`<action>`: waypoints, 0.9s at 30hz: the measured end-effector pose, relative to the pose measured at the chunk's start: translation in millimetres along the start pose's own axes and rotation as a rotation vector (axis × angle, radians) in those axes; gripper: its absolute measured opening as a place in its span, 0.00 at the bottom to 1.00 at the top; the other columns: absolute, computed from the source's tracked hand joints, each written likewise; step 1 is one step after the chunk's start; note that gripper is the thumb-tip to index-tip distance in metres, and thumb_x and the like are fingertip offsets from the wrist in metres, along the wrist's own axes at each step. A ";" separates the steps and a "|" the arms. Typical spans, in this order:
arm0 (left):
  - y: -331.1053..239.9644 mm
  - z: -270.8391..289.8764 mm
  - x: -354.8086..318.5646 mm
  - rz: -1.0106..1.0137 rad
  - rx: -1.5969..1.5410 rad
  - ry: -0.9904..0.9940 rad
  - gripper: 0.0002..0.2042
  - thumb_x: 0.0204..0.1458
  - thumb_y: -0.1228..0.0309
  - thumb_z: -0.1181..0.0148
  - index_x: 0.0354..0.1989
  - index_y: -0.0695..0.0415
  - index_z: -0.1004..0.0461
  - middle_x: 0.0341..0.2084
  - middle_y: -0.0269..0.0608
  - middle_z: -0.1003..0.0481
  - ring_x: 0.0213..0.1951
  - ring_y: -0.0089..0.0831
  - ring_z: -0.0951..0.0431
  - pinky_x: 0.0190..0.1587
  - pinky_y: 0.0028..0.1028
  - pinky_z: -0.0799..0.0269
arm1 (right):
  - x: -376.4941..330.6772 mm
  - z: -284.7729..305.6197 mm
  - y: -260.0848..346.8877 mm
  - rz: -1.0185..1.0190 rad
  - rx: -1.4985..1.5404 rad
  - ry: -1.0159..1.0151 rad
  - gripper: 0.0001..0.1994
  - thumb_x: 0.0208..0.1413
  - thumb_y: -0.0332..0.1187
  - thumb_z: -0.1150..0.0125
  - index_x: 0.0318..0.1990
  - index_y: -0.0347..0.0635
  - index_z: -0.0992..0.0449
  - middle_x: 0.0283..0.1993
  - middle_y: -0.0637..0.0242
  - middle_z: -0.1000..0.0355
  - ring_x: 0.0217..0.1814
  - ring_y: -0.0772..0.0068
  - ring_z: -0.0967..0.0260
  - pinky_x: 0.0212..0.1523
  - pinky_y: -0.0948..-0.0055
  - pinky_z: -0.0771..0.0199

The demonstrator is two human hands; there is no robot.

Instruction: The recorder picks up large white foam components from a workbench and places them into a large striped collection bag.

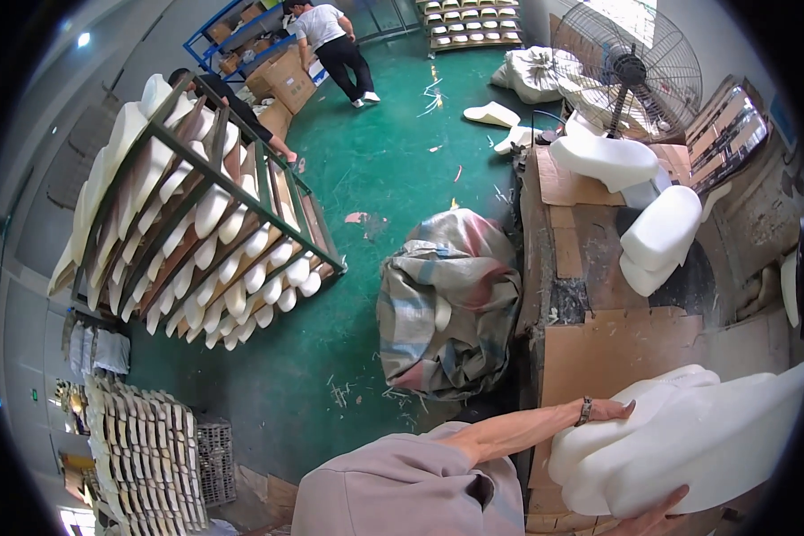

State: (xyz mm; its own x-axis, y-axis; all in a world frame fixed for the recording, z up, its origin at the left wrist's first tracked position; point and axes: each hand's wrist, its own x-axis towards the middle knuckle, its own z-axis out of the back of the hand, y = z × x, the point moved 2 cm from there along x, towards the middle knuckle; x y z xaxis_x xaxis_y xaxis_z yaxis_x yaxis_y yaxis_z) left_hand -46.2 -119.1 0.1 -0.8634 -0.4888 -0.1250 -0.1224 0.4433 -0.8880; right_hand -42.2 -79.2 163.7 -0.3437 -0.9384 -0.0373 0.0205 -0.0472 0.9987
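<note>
A bunch of white, smooth, sole-shaped pieces (679,438) lies at the lower right, at the edge of the cardboard-covered bench. My left hand (612,409), with a watch on its wrist, holds the bunch at its upper left side. Its thumb shows, while its other fingers are mostly hidden. Against the lower side of the same pieces, my right hand (657,516) curls its fingers, partly cut off by the picture's lower edge. Farther along the bench lie two more groups of the white pieces, a stacked pair (663,234) and another (603,161).
A large woven sack (451,313) stands left of the bench (621,348). Racks of white pieces (196,223) fill the left side. A big fan (630,70) stands beyond the bench. One person (330,45) walks at the back; another (241,107) is low behind the rack.
</note>
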 end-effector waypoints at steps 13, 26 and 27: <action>-0.4 23.5 -8.6 0.013 0.049 -0.123 0.47 0.51 0.23 0.60 0.53 0.61 0.26 0.48 0.45 0.24 0.49 0.33 0.26 0.52 0.35 0.30 | 7.8 53.9 -1.8 0.064 -0.365 -0.315 0.39 0.56 0.55 0.34 0.65 0.35 0.36 0.61 0.45 0.31 0.57 0.46 0.30 0.56 0.52 0.28; -11.9 48.1 -24.1 0.081 -0.025 -0.195 0.49 0.43 0.21 0.50 0.53 0.59 0.27 0.45 0.40 0.23 0.47 0.34 0.24 0.52 0.36 0.29 | -8.3 109.6 20.2 0.077 -0.786 -0.594 0.40 0.54 0.57 0.32 0.64 0.35 0.33 0.60 0.42 0.30 0.56 0.41 0.29 0.57 0.49 0.30; -10.1 49.1 -23.7 0.085 -0.018 -0.230 0.48 0.44 0.22 0.49 0.52 0.60 0.26 0.46 0.42 0.22 0.48 0.36 0.24 0.52 0.37 0.29 | -8.2 110.6 23.6 0.081 -0.815 -0.622 0.40 0.54 0.57 0.32 0.64 0.35 0.33 0.60 0.41 0.30 0.55 0.40 0.29 0.57 0.49 0.30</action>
State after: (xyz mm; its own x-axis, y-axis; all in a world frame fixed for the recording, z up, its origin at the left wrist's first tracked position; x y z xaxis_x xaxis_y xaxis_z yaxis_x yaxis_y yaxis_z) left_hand -0.5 -148.9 -9.8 -0.7371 -0.6065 -0.2979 -0.0647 0.5022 -0.8624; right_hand -142.8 -34.7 191.5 -0.7335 -0.6168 0.2854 0.6166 -0.4272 0.6613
